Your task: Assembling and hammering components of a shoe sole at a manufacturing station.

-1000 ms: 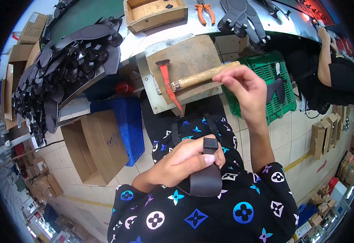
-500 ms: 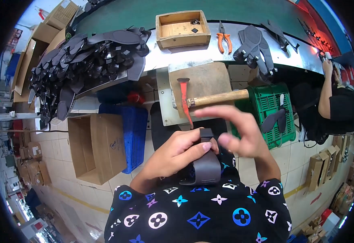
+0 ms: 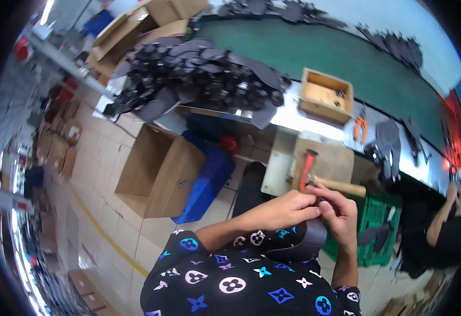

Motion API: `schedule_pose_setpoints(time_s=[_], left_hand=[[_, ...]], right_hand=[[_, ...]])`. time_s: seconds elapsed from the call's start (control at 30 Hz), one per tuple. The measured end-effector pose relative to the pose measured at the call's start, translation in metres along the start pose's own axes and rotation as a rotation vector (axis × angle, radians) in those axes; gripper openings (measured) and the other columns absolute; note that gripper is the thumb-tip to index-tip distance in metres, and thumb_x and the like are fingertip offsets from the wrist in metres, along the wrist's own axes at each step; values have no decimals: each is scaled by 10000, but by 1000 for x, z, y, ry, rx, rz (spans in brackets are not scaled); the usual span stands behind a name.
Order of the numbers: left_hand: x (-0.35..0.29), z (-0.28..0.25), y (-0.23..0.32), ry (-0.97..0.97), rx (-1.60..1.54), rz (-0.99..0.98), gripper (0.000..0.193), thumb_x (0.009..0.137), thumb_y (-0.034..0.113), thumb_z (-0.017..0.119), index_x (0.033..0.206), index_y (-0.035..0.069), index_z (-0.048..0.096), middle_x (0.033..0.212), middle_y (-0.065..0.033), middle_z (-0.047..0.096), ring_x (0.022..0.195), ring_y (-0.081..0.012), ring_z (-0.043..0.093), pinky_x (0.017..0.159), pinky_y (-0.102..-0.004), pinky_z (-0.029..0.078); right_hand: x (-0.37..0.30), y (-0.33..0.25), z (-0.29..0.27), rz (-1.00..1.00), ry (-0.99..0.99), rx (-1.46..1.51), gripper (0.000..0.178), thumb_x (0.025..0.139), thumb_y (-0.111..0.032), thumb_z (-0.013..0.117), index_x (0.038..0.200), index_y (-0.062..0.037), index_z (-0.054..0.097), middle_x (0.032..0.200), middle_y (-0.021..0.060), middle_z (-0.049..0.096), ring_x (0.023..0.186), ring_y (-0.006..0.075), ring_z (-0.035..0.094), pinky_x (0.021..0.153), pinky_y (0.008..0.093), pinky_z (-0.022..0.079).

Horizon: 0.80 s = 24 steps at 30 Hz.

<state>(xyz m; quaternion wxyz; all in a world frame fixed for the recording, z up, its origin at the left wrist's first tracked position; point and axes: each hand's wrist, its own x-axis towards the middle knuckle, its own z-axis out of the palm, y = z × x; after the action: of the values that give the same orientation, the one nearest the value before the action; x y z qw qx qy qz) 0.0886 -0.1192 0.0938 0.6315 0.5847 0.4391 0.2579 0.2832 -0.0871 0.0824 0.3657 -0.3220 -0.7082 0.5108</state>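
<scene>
Close to my body is a dark grey-brown sandal (image 3: 310, 241), its smooth sole curved toward me. My left hand (image 3: 293, 207) is closed on its upper end. My right hand (image 3: 339, 211) meets the left there, thumb and fingers pinched on the same end; the detail between the fingertips is hidden. Just beyond my hands, a hammer with a red head (image 3: 308, 167) and a wooden handle (image 3: 341, 186) lies on a brown-covered work block (image 3: 331, 156).
A heap of dark sandals (image 3: 199, 73) covers the bench's left part. Along its edge are a wooden box (image 3: 314, 111), orange-handled pliers (image 3: 360, 128) and more sandals (image 3: 388, 142). Below stand a cardboard box (image 3: 162, 184), a blue bin (image 3: 201, 184) and a green crate (image 3: 388, 210). Another person (image 3: 441, 226) is at right.
My view has swung left, so the bench appears farther right and tilted. My right hand, raised and spread apart before, has come down onto the sandal's end beside my left hand.
</scene>
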Motion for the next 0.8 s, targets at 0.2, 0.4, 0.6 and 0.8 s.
schedule_pose_setpoints(time_s=[0.2, 0.4, 0.6, 0.8], left_hand=[[7, -137, 58, 1122, 310, 641, 326, 972, 310, 612, 940, -12, 655, 764, -116, 632, 668, -154, 546, 632, -328, 468], [-30, -347, 85, 1748, 1023, 328, 370, 929, 312, 626, 1013, -48, 639, 942, -265, 671, 861, -426, 638, 752, -473, 481], [-54, -471, -9, 1286, 1279, -32, 361, 692, 175, 710, 1005, 3, 660, 994, -231, 670, 948, -390, 641, 841, -433, 502], [-80, -503, 0, 1009, 1109, -314, 289, 623, -75, 635, 900, -4, 680, 846, -161, 700, 823, -292, 687, 777, -361, 529]], right_hand=[[-5, 18, -42, -7, 384, -13, 427, 996, -261, 567, 1291, 47, 543, 1201, 178, 652, 1066, 251, 642, 935, 353, 493], [-25, 33, -72, 101, 595, -22, 316, 1033, -213, 495, 1171, 47, 608, 1005, 125, 698, 870, 164, 656, 819, 297, 515], [-35, 69, -142, 234, 844, -544, 227, 981, -186, 584, 1030, 18, 670, 787, 66, 696, 681, 94, 613, 631, 249, 485], [-17, 175, -349, 201, 1341, -956, 426, 938, -349, 621, 1147, 23, 634, 944, 181, 703, 775, 283, 682, 735, 398, 526]])
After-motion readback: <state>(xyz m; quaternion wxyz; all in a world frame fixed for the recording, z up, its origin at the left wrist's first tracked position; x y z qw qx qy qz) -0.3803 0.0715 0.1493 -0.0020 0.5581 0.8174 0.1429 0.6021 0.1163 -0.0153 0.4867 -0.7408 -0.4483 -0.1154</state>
